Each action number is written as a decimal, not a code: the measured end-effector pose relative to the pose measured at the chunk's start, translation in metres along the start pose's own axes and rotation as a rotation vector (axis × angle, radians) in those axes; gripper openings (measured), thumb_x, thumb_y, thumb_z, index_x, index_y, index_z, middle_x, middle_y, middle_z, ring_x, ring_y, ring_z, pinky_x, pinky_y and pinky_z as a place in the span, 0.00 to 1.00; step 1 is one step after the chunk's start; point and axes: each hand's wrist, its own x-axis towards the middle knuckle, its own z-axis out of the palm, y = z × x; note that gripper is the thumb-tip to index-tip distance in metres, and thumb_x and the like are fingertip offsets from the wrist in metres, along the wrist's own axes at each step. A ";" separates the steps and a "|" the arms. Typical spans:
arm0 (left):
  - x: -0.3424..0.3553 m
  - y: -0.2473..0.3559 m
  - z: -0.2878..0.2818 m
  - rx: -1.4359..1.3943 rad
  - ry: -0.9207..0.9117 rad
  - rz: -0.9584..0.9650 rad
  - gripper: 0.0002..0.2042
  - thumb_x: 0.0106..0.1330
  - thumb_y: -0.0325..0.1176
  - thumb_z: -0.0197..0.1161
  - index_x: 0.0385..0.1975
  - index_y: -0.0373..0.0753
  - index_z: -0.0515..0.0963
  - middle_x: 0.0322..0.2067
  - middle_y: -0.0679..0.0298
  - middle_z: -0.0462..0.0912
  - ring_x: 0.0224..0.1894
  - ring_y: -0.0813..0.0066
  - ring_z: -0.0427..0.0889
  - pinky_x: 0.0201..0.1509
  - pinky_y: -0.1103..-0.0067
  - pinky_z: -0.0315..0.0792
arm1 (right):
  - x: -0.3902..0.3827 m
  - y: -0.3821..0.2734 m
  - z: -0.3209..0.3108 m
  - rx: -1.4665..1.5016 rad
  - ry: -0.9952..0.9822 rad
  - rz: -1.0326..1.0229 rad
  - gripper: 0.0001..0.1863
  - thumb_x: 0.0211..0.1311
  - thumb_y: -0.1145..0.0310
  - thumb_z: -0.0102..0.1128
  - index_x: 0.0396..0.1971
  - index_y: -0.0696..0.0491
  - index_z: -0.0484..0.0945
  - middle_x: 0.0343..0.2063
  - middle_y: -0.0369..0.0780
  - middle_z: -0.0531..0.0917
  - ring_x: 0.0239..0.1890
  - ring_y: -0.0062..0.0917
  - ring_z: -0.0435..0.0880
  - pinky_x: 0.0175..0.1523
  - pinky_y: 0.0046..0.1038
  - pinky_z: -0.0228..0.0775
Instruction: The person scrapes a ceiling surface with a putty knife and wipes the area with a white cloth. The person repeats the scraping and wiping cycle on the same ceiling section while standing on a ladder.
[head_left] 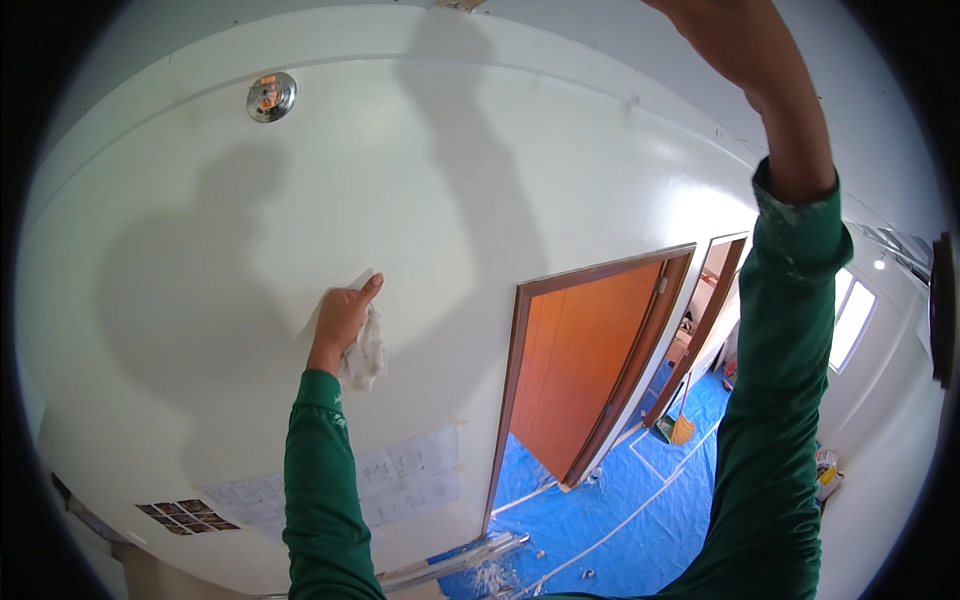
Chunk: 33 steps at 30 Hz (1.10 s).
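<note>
Our left hand (342,318) grips a crumpled white rag (366,350), pressing a thin white sheet (345,292) against the white wall (180,250). Our right arm (790,330), in a green sleeve, reaches up past the frame's top edge, so we cannot tell that hand's state. Farther off, an orange door (580,370) stands open above blue floor sheeting (620,500).

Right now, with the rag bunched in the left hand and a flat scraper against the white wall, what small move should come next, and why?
Probably a short stroke of the scraper along the wall, wiping with the rag after. The left hand holds both pressed flat there, while the right hand is braced high near the ceiling edge, mostly out of view.
</note>
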 end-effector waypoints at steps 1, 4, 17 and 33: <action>0.000 -0.001 0.000 -0.007 0.003 0.024 0.40 0.69 0.64 0.67 0.09 0.39 0.56 0.13 0.70 0.55 0.20 0.77 0.53 0.24 0.69 0.54 | 0.000 0.003 0.000 -0.042 0.013 0.005 0.13 0.66 0.69 0.67 0.45 0.61 0.90 0.45 0.51 0.91 0.44 0.40 0.90 0.54 0.37 0.83; 0.000 -0.002 0.000 0.001 0.000 0.032 0.40 0.69 0.64 0.66 0.09 0.39 0.56 0.13 0.70 0.54 0.20 0.76 0.52 0.25 0.68 0.54 | 0.006 0.009 -0.001 0.022 0.007 -0.084 0.13 0.65 0.70 0.68 0.45 0.61 0.90 0.44 0.51 0.92 0.43 0.39 0.90 0.53 0.37 0.83; -0.004 0.006 0.000 0.015 0.011 0.030 0.40 0.70 0.64 0.67 0.09 0.39 0.56 0.13 0.70 0.55 0.20 0.77 0.54 0.24 0.69 0.55 | 0.004 0.002 -0.004 0.065 -0.037 -0.106 0.14 0.66 0.68 0.67 0.45 0.59 0.90 0.44 0.48 0.92 0.42 0.39 0.89 0.55 0.36 0.81; -0.001 0.002 0.002 0.022 0.004 0.002 0.40 0.69 0.65 0.66 0.10 0.40 0.55 0.14 0.69 0.56 0.21 0.76 0.54 0.26 0.68 0.56 | 0.021 0.014 0.004 0.047 -0.090 -0.069 0.14 0.64 0.69 0.66 0.46 0.61 0.90 0.45 0.49 0.92 0.44 0.38 0.90 0.54 0.37 0.81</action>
